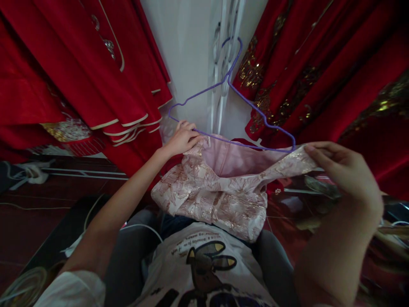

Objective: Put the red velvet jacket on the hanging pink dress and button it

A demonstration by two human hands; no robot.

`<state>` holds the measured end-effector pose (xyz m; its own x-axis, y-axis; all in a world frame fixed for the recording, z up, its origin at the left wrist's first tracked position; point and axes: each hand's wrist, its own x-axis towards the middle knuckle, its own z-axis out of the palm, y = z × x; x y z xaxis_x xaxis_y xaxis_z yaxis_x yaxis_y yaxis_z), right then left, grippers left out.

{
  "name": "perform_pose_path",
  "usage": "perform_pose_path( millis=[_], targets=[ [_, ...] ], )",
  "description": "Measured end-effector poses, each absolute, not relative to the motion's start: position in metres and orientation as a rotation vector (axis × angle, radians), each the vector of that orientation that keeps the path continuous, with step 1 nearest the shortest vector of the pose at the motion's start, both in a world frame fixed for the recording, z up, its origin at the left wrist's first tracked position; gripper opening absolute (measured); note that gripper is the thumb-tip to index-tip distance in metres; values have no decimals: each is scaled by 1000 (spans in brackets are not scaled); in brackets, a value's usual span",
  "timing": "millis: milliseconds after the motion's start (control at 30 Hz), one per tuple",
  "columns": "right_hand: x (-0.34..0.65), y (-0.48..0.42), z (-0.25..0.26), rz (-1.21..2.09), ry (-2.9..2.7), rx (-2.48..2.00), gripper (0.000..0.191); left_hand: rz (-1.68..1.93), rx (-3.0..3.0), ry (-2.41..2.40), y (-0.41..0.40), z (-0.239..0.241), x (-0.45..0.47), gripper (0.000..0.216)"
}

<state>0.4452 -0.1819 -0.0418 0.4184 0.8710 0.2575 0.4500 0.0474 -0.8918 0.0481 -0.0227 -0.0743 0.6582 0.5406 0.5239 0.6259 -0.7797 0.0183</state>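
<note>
A pink garment with gold floral pattern (217,192) is held up in front of me, its pale pink lining showing at the top. A purple wire hanger (236,91) sits partly inside its top opening, hook pointing up. My left hand (182,138) is closed on the garment's left top edge by the hanger's left end. My right hand (345,170) pinches the garment's right top edge near the hanger's right end.
Red embroidered garments (96,72) hang at the left and more red ones with gold trim (319,72) at the right. A white wall (188,51) shows between them. Dark red floor (38,213) with white cables lies below.
</note>
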Motion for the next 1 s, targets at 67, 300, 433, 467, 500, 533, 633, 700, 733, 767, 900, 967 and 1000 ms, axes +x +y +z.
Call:
perform_pose_path(
  millis=[67,300,433,467,500,533,633,700,733,767,900,967,1000],
  targets=[
    [441,-182,-42,417,-1183,-1544,30,-754,-2692,-971,-26,-73,46,38],
    [433,-162,-37,84,-1273,-1460,27,-762,-2678,-961,-34,-75,49,38],
    [418,-132,-15,-181,-1397,-1505,26,-791,-2721,-956,-44,-84,71,37],
    [413,-124,-9,-239,-1424,-1507,25,-798,-2741,-957,-47,-87,79,36],
    [408,-117,-4,-293,-1439,-1492,23,-810,-2763,-961,-50,-89,87,37],
    [403,-111,0,-340,-1448,-1466,21,-831,-2782,-968,-52,-90,94,37],
    [395,-96,2,-407,-1439,-1384,18,-932,-2829,-993,-55,-90,108,37],
    [394,-87,-3,-392,-1439,-1390,17,-1035,-2852,-979,-55,-86,107,35],
    [395,-84,-7,-372,-1447,-1405,18,-1099,-2868,-956,-53,-85,104,35],
    [397,-80,-10,-352,-1459,-1416,19,-1181,-2880,-934,-52,-83,99,36],
    [405,-71,-20,-314,-1501,-1378,19,-1727,-2609,-1067,-41,-84,61,41],
    [408,-68,-21,-297,-1513,-1347,17,-1892,-2321,-1247,-34,-91,34,44],
    [410,-67,-20,-278,-1521,-1338,17,-1914,-2211,-1318,-31,-95,21,44]
  ],
)
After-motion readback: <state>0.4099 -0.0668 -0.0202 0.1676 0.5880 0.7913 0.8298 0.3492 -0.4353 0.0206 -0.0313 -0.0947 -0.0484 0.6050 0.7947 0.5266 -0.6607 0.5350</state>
